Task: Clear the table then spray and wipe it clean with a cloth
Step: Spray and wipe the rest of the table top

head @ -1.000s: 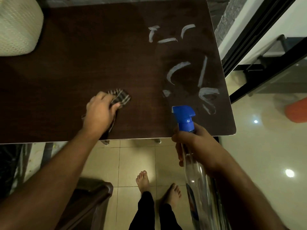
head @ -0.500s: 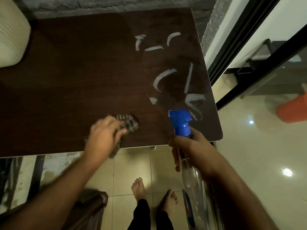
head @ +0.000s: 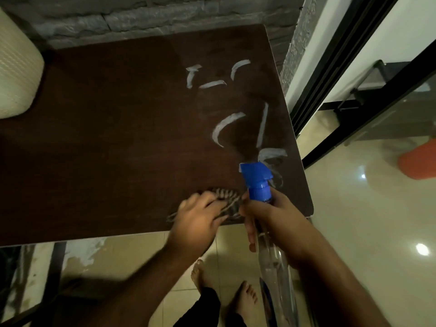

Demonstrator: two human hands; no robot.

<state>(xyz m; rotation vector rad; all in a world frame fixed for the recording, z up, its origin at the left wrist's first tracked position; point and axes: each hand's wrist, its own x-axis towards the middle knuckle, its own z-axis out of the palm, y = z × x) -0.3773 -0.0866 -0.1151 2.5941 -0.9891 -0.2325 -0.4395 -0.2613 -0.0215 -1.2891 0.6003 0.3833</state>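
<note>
Close to the near edge of a dark brown wooden table, a crumpled striped cloth, pinched under the curled fingers of the left hand, blurred. Just beside it on the right, right hand wrapped round the neck of a clear plastic spray bottle with a blue trigger head, nozzle aimed over the tabletop. Farther out, toward the right edge, white curved smear marks; at the far left, a cream textured container. Wiping step probably in hand. Next, likely spraying the smears and pushing the cloth across them with firm pressure.
</note>
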